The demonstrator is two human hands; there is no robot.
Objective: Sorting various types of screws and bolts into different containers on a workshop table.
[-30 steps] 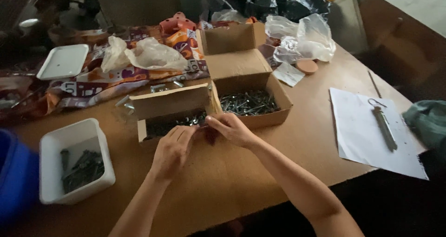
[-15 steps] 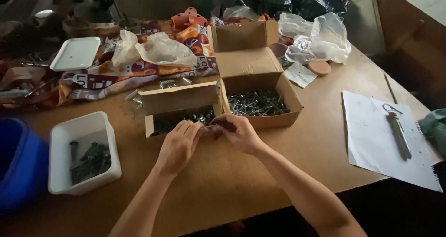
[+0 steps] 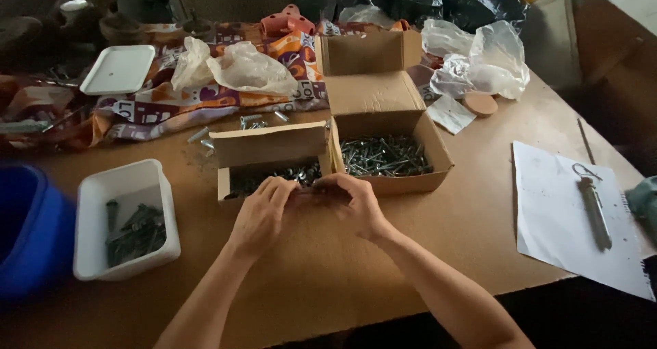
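Observation:
My left hand [image 3: 259, 212] and my right hand [image 3: 352, 202] meet at the front edge of a small open cardboard box [image 3: 270, 147] that holds dark metal screws. The fingertips of both hands pinch together over something small and dark that I cannot make out. Just to the right stands a larger open cardboard box [image 3: 383, 120] with a heap of shiny screws [image 3: 383, 156] in it. Both boxes rest on a brown wooden table [image 3: 328, 267].
A white plastic tub [image 3: 126, 219] with dark bolts sits at the left, beside a blue bucket [image 3: 27, 226]. White paper [image 3: 561, 219] with a metal anchor bolt [image 3: 594, 205] lies at the right. Patterned cloth [image 3: 171, 106], plastic bags [image 3: 236, 68] and a white lid [image 3: 118, 68] fill the back.
The view has shifted slightly, so the boxes sit a little lower and further right. My hands stay together at the small box's front edge, fingers working.

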